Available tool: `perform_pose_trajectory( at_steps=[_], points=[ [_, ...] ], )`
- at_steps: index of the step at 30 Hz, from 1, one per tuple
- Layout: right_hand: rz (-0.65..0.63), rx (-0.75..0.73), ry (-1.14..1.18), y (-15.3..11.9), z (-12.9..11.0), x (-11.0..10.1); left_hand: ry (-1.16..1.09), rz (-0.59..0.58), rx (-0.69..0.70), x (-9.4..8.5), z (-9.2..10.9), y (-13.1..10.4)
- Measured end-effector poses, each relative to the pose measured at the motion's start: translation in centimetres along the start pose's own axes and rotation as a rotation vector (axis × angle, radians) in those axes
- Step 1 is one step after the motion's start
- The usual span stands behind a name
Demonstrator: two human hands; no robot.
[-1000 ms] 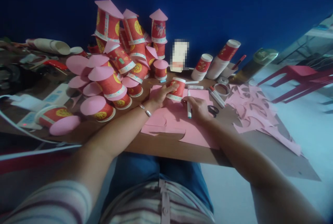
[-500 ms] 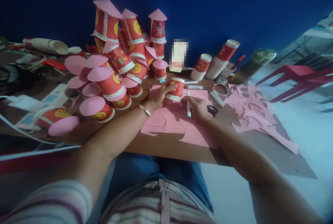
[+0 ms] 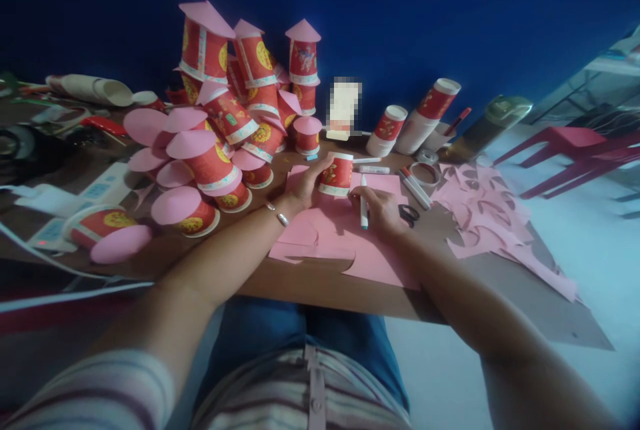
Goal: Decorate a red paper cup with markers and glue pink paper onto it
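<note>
A red paper cup (image 3: pixel 340 175) with a white base band is gripped at its left side by my left hand (image 3: pixel 311 185), a little above the pink paper sheets (image 3: pixel 385 257). My right hand (image 3: pixel 381 210) is closed on a white marker pen (image 3: pixel 364 207) beside the cup's lower right. The marker's teal end points down toward me. Between the right fingertips and the cup the contact is too small to make out. Black-handled scissors (image 3: pixel 409 215) lie just right of the right hand.
Red cup towers with pink cone roofs (image 3: pixel 207 50) crowd the left. Stacked cups (image 3: pixel 387 130), markers (image 3: pixel 416 189), a tape roll (image 3: pixel 425 174) and pink paper scraps (image 3: pixel 493 210) lie to the right. A power strip (image 3: pixel 100 193) with white cables sits at far left.
My left hand has turned the cup slightly, so its thumb now sits further left and more of the printed front shows. The right hand with the marker has barely moved.
</note>
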State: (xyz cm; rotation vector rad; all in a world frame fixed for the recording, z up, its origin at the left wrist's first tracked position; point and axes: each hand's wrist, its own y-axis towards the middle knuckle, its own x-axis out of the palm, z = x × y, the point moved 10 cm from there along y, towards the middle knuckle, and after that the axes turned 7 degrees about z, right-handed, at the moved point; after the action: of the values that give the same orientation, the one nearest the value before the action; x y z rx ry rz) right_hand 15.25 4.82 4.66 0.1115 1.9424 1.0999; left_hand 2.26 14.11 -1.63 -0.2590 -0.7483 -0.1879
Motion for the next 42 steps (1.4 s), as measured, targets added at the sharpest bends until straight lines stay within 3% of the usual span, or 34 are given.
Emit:
perform_pose_trajectory(
  at_steps=[7,14,22,29,33,37,42],
  points=[
    [0.013,0.021,0.014,0.0,0.1,-0.5,0.062,-0.076,0.061,1.1,0.5,-0.4],
    [0.031,0.021,0.007,-0.1,0.4,-0.9,0.254,-0.239,-0.023,2.8,-0.1,-1.9],
    [0.059,0.081,-0.049,0.0,1.6,-1.7,0.368,-0.199,0.103,2.2,0.5,-1.5],
    [0.06,0.066,-0.062,0.0,1.3,-2.1,0.316,-0.257,0.029,3.1,0.1,-2.1],
    [0.168,0.052,-0.015,0.6,1.3,-3.7,0.338,-0.248,0.041,3.0,0.0,-1.9],
    [0.272,0.152,0.051,0.8,2.4,-4.6,0.293,-0.238,0.037,2.8,0.0,-1.6],
    [0.295,0.376,0.189,0.2,4.7,-4.1,0.177,-0.308,-0.041,3.6,-0.2,-2.0]
  ],
)
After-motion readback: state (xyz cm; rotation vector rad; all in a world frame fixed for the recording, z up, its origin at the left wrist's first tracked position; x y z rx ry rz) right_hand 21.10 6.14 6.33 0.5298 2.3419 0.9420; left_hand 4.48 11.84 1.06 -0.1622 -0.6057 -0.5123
